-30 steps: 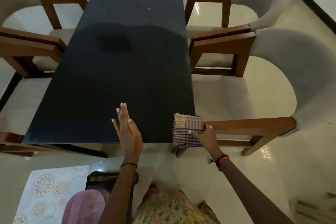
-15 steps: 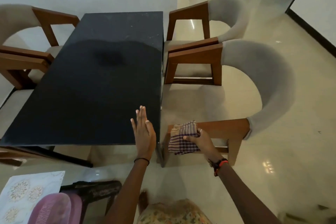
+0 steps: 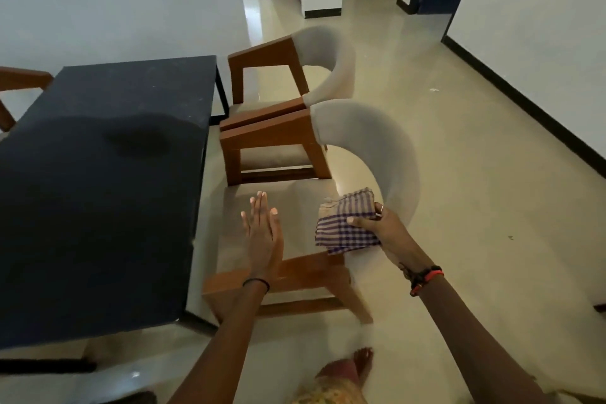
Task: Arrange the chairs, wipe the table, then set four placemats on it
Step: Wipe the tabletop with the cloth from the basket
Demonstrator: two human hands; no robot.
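status: chairs look mostly placed. near chair point(image 3: 377, 147) and far chair point(image 3: 331, 56) sit side by side along the right edge of the surface point(image 3: 98, 223), arms just beside each other; a third chair point(image 3: 23, 79) pokes in at far left. my read is the near chair is getting a final nudge, that's the step in hand
wipe: can't call it done. pale specks show on the far end of the top; the darker patch mid-top could be damp or just a shadow
placemats: none in view and none on the surface, so that step is all to do
left hand point(image 3: 264, 239): grip apart, fingers straight and together, over the near chair's seat; contact unclear
right hand point(image 3: 390, 233): grip clamped on the checked cloth point(image 3: 344, 226), pinched between thumb and fingers, held over the same seat, off the surface
surface: black matte rectangular top on a dark frame
room: white walls, glossy cream tile floor point(image 3: 459, 174), dark skirting, corridor with dark doorways ahead
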